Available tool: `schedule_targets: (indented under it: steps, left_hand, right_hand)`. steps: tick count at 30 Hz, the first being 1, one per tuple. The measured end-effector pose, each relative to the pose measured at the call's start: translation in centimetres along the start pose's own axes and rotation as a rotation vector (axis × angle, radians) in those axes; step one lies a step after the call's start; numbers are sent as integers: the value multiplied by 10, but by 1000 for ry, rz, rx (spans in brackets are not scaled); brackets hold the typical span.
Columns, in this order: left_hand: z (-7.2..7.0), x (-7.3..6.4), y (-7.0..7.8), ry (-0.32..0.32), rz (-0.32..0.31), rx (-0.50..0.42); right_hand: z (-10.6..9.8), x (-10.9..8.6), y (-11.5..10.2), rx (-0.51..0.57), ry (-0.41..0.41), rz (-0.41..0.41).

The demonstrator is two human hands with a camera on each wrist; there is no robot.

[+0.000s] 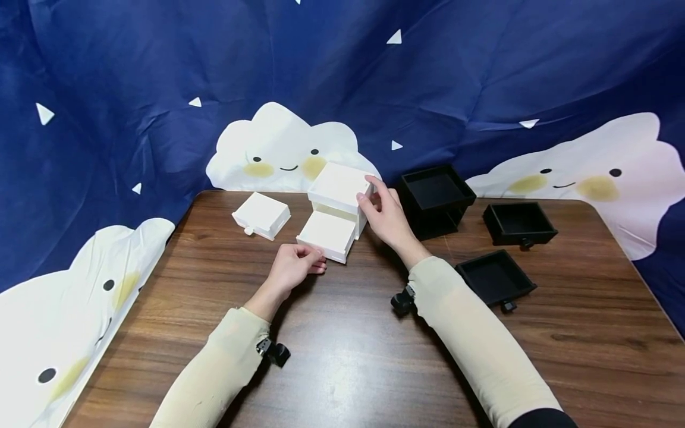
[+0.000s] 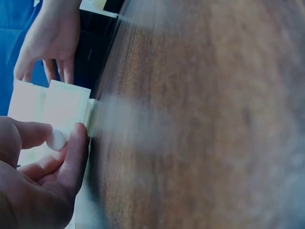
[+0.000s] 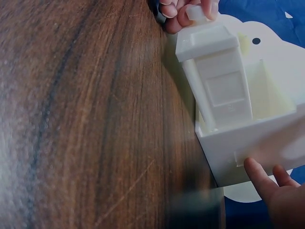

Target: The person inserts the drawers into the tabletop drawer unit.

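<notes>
A white cabinet (image 1: 342, 184) stands at the back of the table, its front facing the person. From its lower opening a white drawer (image 1: 327, 233) sticks out, its inner end inside the cabinet and slightly askew in the right wrist view (image 3: 224, 86). The left hand (image 1: 293, 267) pinches the small round knob (image 2: 56, 140) on the drawer's front between thumb and fingers. On the cabinet's right side the right hand (image 1: 387, 217) rests, extended fingertips touching its top edge and side wall (image 3: 224, 160). Between those fingers nothing is held.
A second white drawer (image 1: 261, 214) lies left of the cabinet. Right of the right hand stands a black cabinet (image 1: 436, 202). Two black drawers, one farther back (image 1: 519, 229) and one nearer (image 1: 495, 276), lie beside it. Behind the table hangs a blue cloth (image 1: 342, 71).
</notes>
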State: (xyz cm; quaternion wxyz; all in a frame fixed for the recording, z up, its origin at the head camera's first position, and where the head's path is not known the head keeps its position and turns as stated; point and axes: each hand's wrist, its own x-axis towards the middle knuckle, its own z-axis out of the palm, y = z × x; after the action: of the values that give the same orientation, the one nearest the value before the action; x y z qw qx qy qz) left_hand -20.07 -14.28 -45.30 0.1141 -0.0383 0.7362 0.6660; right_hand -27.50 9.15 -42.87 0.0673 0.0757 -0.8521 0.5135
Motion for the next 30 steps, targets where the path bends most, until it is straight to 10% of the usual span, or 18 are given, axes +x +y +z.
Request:
schedule_targets:
  steps: [10, 22, 30]
  left_hand:
    - [0, 3, -1, -28, -2, 50]
    - [-4, 6, 11, 14, 51, 482]
    - [-3, 11, 12, 29, 71, 601]
  right_hand:
    - [1, -1, 1, -1, 0, -1]
    - [2, 0, 1, 6, 10, -7]
    - [1, 0, 1, 2, 11, -5]
